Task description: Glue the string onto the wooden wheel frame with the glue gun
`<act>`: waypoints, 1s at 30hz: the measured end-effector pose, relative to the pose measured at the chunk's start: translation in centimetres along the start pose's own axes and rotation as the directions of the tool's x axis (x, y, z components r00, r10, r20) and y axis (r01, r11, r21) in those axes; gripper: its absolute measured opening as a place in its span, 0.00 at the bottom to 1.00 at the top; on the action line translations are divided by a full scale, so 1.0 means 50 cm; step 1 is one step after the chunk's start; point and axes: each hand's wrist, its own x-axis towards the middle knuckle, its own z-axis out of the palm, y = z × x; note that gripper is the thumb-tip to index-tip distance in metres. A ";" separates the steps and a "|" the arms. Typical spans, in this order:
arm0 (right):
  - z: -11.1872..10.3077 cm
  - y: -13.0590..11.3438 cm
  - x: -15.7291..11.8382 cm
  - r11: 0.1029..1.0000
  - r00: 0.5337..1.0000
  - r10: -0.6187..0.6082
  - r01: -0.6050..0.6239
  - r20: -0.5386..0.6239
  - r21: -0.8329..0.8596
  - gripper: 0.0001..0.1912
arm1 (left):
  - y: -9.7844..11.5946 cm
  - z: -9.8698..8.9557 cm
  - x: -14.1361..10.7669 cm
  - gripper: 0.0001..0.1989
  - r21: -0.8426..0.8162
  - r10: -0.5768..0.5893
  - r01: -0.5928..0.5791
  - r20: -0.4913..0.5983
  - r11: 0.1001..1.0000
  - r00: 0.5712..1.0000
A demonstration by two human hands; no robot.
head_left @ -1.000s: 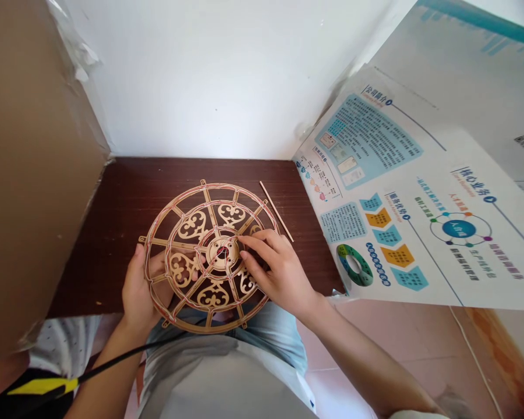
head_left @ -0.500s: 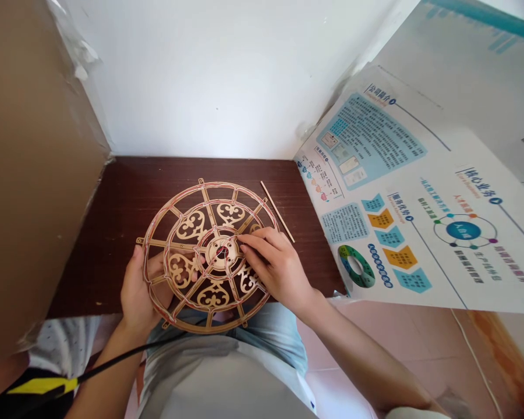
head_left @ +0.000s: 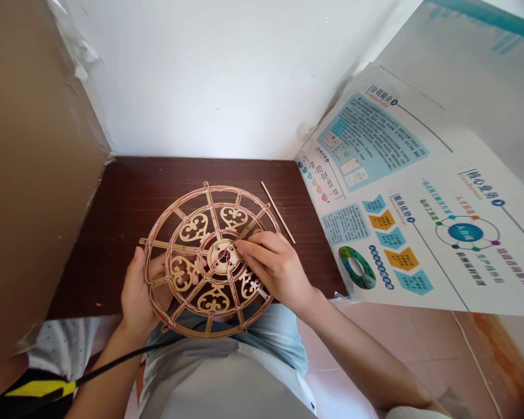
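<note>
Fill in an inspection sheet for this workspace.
Surface: dark brown, faintly streaked table.
Job's things: wooden wheel, held partly over the table's near edge; red wires at its centre.
Clutter: thin stick lying right of the wheel.
Hands: left hand grips the wheel's left side; right hand at its centre, grip unclear.
Cables: black cable across the left forearm; pale cord on the floor.
Surroundings: white wall ahead, brown board left, printed poster right.

Matt, pale wood is seen in the openwork wheel [head_left: 209, 295], smooth dark wood-grain in the tabletop [head_left: 126, 180].
</note>
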 end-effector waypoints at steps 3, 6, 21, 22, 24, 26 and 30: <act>0.000 -0.004 0.000 1.000 1.000 -0.007 0.008 0.002 -0.010 0.10 | 0.001 0.014 0.000 0.39 0.030 0.010 -0.010 -0.007 0.999 1.000; 0.001 -0.006 -0.002 1.000 1.000 0.003 -0.003 -0.002 0.005 0.09 | 0.002 0.025 0.000 0.39 0.037 0.024 -0.024 -0.009 0.999 1.000; 0.003 -0.008 0.010 0.998 0.999 0.000 -0.003 0.041 0.060 0.09 | -0.003 -0.007 -0.001 0.38 0.015 0.011 -0.011 -0.022 1.000 1.000; 0.001 -0.007 0.011 0.999 0.999 -0.011 0.009 0.050 0.046 0.10 | -0.003 -0.003 -0.002 0.38 0.018 0.015 -0.014 -0.016 1.000 1.000; -0.003 -0.007 0.014 0.999 0.997 -0.047 0.046 0.063 0.010 0.10 | -0.002 0.003 -0.001 0.38 0.034 0.019 -0.020 0.012 0.999 1.000; -0.007 -0.006 0.016 0.995 0.993 -0.092 0.094 0.074 -0.026 0.11 | 0.000 0.009 0.000 0.39 0.054 0.024 -0.026 0.034 0.998 0.999; -0.014 -0.006 0.021 0.989 0.986 -0.130 0.136 0.109 -0.052 0.12 | 0.005 0.014 0.003 0.36 0.068 0.015 -0.016 0.009 0.998 1.000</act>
